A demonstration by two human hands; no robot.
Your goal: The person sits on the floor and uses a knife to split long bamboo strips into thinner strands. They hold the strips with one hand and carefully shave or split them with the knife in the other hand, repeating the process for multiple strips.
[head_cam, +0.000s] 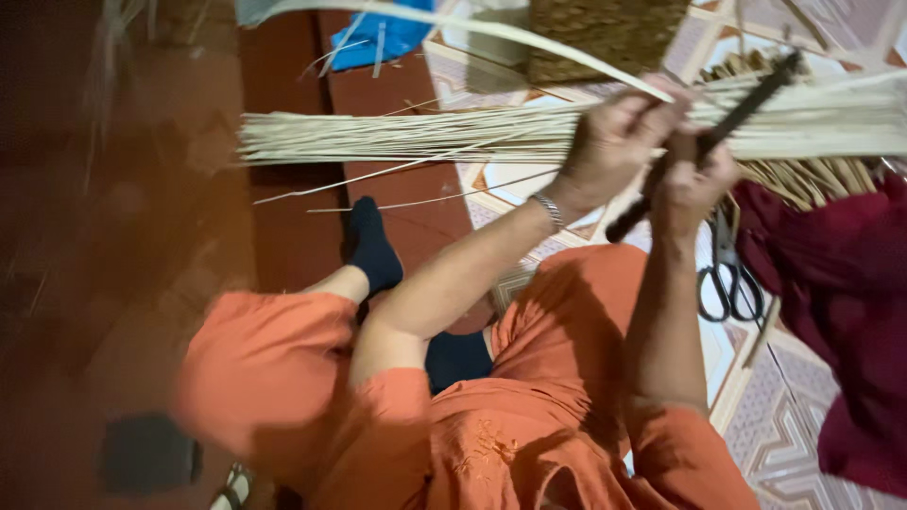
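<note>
From the head camera, the person sits on the floor with legs in orange cloth, and both hands are raised over a long bundle of pale reed strips (397, 132) that lies crosswise, its loose tips fanning far left and its thicker end running off to the right. The left hand (614, 142) is clenched around the bundle near its middle, gripping the strips together; a metal bracelet shows at that wrist. The right hand (690, 179) is closed on the handle of a dark, slim knife-like tool (727, 123), which slants up and to the right across the strips. I judge the step in hand to be trimming or splitting the strips while they are held tight; the next move would call for a firm hold on the bundle and a controlled pull of the tool clear of the fingers. The strips look dry, thin, flat and springy, some curling free below the bundle. A pair of black-handled scissors (727, 279) lies on the patterned floor mat (775, 425) near right, just beside a dark red cloth (850, 312). A woven brown basket (605, 33) stands far behind the bundle, and a blue sheet (383, 38) lies far left of it on the reddish floor (142, 236).
</note>
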